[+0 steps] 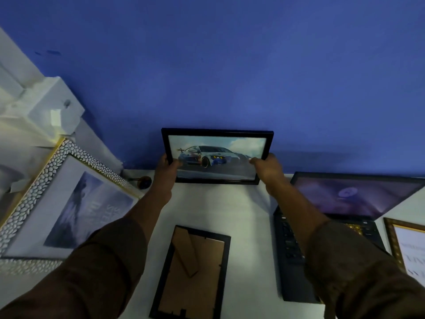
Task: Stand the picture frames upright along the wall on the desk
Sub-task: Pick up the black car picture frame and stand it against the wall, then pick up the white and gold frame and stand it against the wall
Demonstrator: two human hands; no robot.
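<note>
Up against the blue wall (230,65), black car picture frame (217,143) upright on the white desk (248,226), left hand (166,171) and right hand (268,168) each closed on a side edge, another frame (193,272) face-down nearer.

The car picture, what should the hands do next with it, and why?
Probably lean its top back against the blue wall, then let go. Both hands, left and right, grip the car picture upright, its bottom edge at the desk by the wall.
</note>
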